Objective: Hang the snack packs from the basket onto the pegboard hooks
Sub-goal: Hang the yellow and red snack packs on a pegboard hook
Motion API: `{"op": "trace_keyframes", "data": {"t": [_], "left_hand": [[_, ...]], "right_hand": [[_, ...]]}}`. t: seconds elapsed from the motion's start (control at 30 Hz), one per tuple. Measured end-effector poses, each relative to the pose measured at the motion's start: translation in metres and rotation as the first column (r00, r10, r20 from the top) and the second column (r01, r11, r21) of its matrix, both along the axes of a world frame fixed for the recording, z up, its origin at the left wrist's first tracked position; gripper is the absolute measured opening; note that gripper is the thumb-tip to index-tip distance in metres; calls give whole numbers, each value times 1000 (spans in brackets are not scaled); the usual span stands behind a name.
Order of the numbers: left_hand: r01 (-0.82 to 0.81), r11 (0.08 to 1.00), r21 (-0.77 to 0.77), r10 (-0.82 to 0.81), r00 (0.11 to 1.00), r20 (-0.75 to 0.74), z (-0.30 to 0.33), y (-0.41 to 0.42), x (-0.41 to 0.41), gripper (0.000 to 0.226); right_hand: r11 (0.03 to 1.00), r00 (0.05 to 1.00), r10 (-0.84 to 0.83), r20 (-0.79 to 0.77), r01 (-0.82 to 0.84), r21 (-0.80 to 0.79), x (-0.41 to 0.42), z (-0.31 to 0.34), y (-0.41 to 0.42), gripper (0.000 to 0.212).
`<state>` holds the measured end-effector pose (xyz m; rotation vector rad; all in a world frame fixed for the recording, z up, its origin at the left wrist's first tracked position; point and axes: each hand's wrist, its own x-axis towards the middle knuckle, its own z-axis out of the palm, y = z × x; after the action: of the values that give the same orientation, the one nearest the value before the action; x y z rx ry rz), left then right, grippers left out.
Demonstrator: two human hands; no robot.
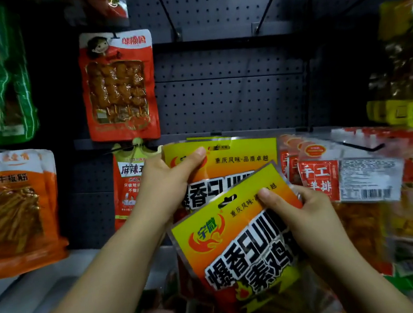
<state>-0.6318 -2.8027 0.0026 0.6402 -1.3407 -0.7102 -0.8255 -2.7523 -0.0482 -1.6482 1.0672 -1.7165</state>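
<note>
the left hand (169, 178) grips the rear yellow pack (236, 158) by its top left corner; the right hand (304, 212) pinches the front yellow pack (239, 250), printed "爆香", tilted with its hang slot up-right, before the dark pegboard (229, 97) below bare hooks (165, 9).

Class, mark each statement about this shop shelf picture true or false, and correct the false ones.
1. Each hand holds a yellow snack pack. True: left hand on the rear yellow pack, right hand on the front yellow pack.
2. The front pack already hangs on a hook. False: it is held in the hand, off any hook.
3. A red skewer pack hangs on the pegboard. True.
4. The left hand is empty. False: it grips a pack.
</note>
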Motion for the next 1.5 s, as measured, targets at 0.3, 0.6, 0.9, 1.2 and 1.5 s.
{"op": "trace_keyframes", "data": {"t": [0.3,0.6,0.9,1.2,1.5], "left_hand": [[25,991,129,-31,998,47,-11,-29,-1,7],[63,987,147,-76,994,84,-46,-75,21,7],[-59,988,142,31,980,194,-41,-144,11,9],[-74,967,244,35,986,160,-38,-207,-9,15],[-97,961,259,68,990,120,-37,-223,-17,10]], "right_hand": [[995,998,-58,26,55,89,1,-13,-21,20],[965,982,-189,12,183,187,1,-28,-50,17],[900,928,-372,33,351,259,6,-20,-118,21],[828,869,-495,-4,474,301,0,-11,-175,23],[795,822,-569,0,550,256,2,-17,-191,21]]}}
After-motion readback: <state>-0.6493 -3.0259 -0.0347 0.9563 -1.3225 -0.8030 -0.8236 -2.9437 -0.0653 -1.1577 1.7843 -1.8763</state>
